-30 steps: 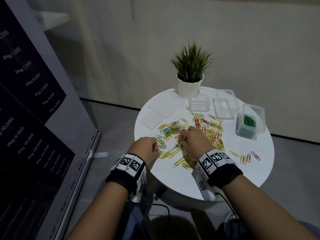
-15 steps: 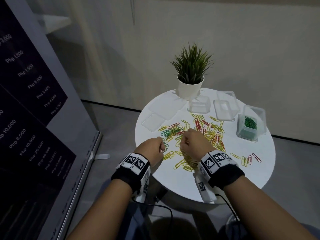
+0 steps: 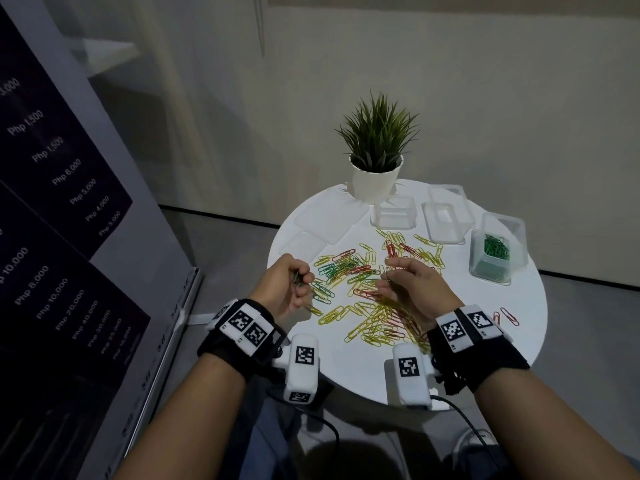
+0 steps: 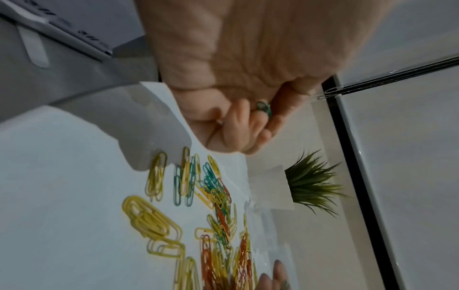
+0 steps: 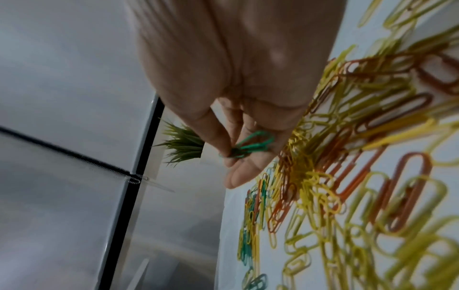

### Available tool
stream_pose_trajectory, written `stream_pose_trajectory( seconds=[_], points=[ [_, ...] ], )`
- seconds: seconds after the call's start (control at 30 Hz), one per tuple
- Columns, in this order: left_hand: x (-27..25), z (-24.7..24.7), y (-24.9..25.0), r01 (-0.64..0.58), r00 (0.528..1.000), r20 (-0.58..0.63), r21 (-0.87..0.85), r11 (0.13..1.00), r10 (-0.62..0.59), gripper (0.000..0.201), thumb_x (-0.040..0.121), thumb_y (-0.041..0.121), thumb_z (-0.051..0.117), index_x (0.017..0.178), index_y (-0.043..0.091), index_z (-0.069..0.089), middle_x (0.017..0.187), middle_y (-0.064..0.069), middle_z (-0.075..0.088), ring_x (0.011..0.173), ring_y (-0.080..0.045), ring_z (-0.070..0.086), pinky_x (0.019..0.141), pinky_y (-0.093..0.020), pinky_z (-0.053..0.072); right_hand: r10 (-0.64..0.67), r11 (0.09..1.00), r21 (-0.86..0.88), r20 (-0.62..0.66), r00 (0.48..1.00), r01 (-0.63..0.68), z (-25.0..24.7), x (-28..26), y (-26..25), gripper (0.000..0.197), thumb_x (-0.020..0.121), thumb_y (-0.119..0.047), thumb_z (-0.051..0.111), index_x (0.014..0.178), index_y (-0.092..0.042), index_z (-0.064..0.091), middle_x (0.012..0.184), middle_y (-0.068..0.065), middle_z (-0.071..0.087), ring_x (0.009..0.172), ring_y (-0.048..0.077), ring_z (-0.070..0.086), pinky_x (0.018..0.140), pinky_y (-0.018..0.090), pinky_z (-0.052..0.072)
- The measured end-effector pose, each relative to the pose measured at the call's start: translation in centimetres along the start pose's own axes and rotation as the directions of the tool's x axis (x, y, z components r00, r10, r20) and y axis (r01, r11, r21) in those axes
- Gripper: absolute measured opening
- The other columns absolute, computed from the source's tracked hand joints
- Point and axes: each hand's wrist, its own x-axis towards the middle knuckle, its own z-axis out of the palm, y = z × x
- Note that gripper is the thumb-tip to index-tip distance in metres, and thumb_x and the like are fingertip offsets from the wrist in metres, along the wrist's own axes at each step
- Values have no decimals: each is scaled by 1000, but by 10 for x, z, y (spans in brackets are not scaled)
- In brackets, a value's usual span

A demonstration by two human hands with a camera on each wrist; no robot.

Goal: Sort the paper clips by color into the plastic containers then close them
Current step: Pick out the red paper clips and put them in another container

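Observation:
Yellow, red and green paper clips [image 3: 374, 303] lie scattered over the round white table [image 3: 540, 306]. My left hand [image 3: 287, 289] hovers at the pile's left edge, fingers curled round green clips [image 4: 263, 107]. My right hand [image 3: 412, 289] is over the middle of the pile, thumb and fingers pinching a few green clips [image 5: 253, 145]. A clear container [image 3: 493, 261] at the right holds green clips. Two more clear containers [image 3: 396, 214] [image 3: 445, 220] stand at the back with nothing showing in them. Flat clear lids [image 3: 329, 220] lie at the back left.
A potted plant [image 3: 375, 161] in a white pot stands at the table's far edge. A dark sign panel [image 3: 52, 237] with price text stands on the floor to the left. A few loose clips [image 3: 505, 317] lie near the right front edge.
Both hands have lifted off the pile and drawn apart, each carrying green clips. The right hand has turned so its fingers show.

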Motion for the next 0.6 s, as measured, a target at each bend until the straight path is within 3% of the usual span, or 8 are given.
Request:
stream_pose_trajectory(
  seconds=[0.1,0.2,0.33,0.43,0.5,0.53,0.57,0.6],
  points=[
    [6,-4,-1,-14,1000,-10,94,995,15,31,100,18,36,70,13,43,58,0,39,39,-8,30,34,-17,24,59,991,118,60,996,-66,6,-3,-4,16,97,4,39,97,0,55,78,16,55,69,25,65,56,25,59],
    [11,-7,-2,-97,994,5,435,895,106,28,102,10,32,90,13,57,59,2,41,38,-4,32,37,-16,25,76,974,202,116,990,-98,11,-6,-7,17,98,3,37,91,1,52,77,15,54,61,22,69,57,28,59],
    [21,-14,-1,-209,965,87,824,526,247,33,99,16,38,81,27,62,67,8,53,56,-5,47,54,-24,37,114,964,227,112,987,-137,10,-6,-5,16,99,-2,36,91,-3,49,86,21,58,68,30,70,68,44,58],
    [21,-16,1,-220,956,159,944,245,247,21,91,23,55,73,30,63,62,9,53,57,-10,46,57,-25,38,151,972,173,70,986,-161,10,-7,-4,18,95,-2,34,86,-7,49,71,12,56,51,24,60,41,29,53],
    [19,-14,3,-218,956,186,968,127,227,13,86,20,60,75,25,66,56,9,47,52,-8,42,52,-23,33,132,991,-20,75,988,-130,15,-8,-7,19,92,-4,34,85,-8,52,63,5,50,46,18,47,37,21,36],
    [19,-13,5,-216,956,197,974,67,217,11,84,18,62,76,23,68,56,10,46,52,-6,41,50,-22,32,92,968,-243,98,991,-66,18,-8,-8,21,93,-5,35,87,-7,55,66,3,50,49,16,47,41,21,35],
    [19,-12,5,-215,955,207,977,13,213,9,83,17,63,77,22,69,57,11,47,53,-5,41,50,-20,31,30,858,-511,145,989,49,22,-7,-8,22,95,-6,37,91,-7,59,74,1,52,59,14,51,49,19,38],
    [19,-11,6,-210,955,210,977,-24,207,7,82,18,65,79,21,70,57,13,47,54,-3,42,50,-19,31,-27,675,-717,210,977,173,28,-7,-7,24,97,-8,39,94,-7,63,84,-2,57,71,12,56,57,16,41]
  ],
)
